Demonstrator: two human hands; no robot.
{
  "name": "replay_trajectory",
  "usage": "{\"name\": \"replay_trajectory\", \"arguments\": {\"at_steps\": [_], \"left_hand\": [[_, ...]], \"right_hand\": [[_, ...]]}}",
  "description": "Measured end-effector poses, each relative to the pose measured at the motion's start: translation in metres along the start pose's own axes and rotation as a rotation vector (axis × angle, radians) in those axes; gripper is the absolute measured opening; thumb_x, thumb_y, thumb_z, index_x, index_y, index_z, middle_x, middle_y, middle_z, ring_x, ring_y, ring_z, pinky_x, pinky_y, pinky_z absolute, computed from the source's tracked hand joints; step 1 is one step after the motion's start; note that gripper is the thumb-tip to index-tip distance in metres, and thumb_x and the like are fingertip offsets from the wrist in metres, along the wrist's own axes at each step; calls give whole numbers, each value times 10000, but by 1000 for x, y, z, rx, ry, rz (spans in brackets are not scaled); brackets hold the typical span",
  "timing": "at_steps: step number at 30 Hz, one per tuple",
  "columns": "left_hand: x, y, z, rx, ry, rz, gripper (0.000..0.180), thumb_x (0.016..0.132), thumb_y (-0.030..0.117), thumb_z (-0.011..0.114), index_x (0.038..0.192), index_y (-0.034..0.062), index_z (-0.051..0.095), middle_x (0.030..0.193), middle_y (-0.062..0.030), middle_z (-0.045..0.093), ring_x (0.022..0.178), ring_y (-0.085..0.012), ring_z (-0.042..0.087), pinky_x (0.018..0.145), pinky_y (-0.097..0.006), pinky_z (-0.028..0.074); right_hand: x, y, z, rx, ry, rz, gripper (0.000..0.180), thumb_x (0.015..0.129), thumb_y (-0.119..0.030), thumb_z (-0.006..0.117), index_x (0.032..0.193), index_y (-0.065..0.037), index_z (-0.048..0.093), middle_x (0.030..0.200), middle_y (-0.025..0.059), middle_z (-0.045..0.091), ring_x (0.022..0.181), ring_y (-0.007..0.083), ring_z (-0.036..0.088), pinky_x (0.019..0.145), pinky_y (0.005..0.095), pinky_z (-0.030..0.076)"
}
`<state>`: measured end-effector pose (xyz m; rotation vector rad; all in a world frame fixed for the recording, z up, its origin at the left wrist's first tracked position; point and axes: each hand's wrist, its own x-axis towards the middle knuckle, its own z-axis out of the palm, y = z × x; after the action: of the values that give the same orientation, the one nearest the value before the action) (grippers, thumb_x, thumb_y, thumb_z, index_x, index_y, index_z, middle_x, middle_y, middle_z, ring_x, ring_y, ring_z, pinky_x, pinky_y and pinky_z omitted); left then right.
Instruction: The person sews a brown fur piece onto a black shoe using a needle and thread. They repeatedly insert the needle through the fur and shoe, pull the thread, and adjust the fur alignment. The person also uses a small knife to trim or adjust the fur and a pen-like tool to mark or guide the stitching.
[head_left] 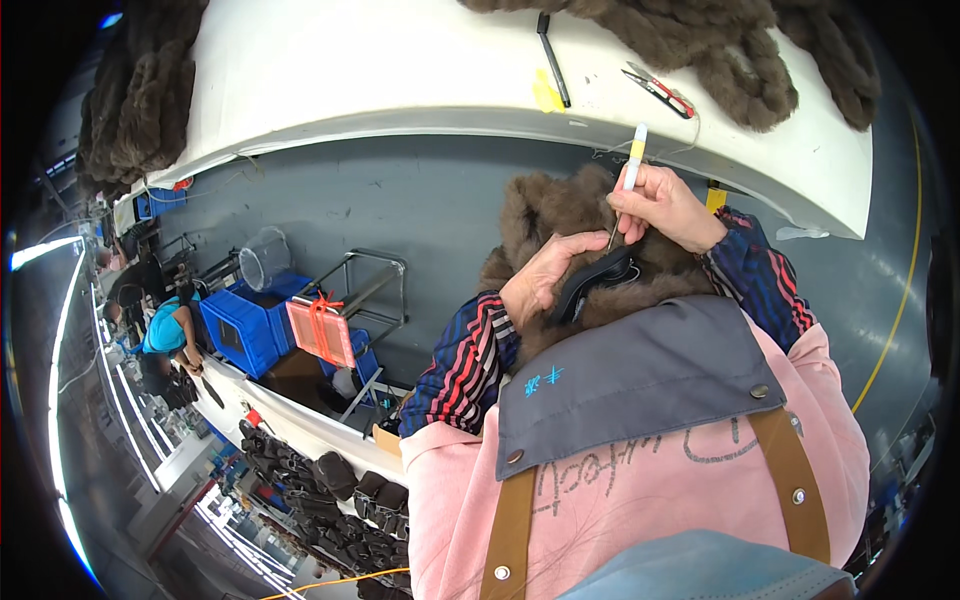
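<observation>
My left hand point(538, 277) presses on a brown furry piece point(545, 210) held against my chest, thumb next to a black strap-like part point(592, 280) set in the fur. My right hand point(668, 205) grips a slim tool with a white and yellow handle point(633, 158), its thin metal tip pointing down into the fur near the black part. Both forearms wear striped sleeves. A pink apron with a grey flap point(640, 375) covers the lower part of the fur.
A white table point(400, 70) curves across the top, carrying more brown fur pieces point(700, 50), a black pen point(553, 60), small snips with red handles point(662, 92) and a yellow note point(546, 95). Blue crates point(240, 330), an orange crate point(320, 332) and another person point(165, 330) are at left.
</observation>
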<state>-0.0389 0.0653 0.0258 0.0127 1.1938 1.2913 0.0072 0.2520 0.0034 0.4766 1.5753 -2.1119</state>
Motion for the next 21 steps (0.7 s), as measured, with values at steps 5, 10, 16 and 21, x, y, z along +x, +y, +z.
{"name": "replay_trajectory", "arguments": {"at_steps": [5, 10, 16, 21], "left_hand": [[1, 5, 0, -65, -4, 9, 1126, 463, 766, 583, 1210, -48, 368, 1224, -149, 406, 1157, -226, 372, 996, -370, 250], [2, 7, -3, -99, -47, 29, 1114, 466, 716, 637, 1211, -62, 354, 1207, -133, 419, 1122, -202, 408, 980, -333, 287], [25, -35, -32, -313, -161, 60, 1053, 477, 650, 692, 1181, -66, 375, 1126, -107, 488, 1027, -159, 489, 939, -293, 350], [18, -17, -23, -256, -94, -26, 1077, 430, 627, 725, 1181, -58, 370, 1082, -92, 516, 996, -143, 510, 929, -283, 368]], "right_hand": [[-2, 0, -7, 137, 72, -15, 145, 853, -205, 522, 815, -67, 500, 635, 4, 555, 504, 53, 538, 463, 147, 424], [1, 4, -9, 178, 80, -66, 183, 850, -231, 526, 832, -49, 524, 641, 22, 563, 519, 60, 544, 478, 165, 435], [-2, 0, -5, 124, 32, -76, 149, 861, -190, 506, 810, -50, 507, 666, 10, 547, 562, 49, 545, 500, 166, 458], [-2, 0, -3, 123, 70, -65, 152, 861, -189, 506, 808, -47, 510, 670, 14, 550, 565, 56, 547, 507, 168, 460]]}}
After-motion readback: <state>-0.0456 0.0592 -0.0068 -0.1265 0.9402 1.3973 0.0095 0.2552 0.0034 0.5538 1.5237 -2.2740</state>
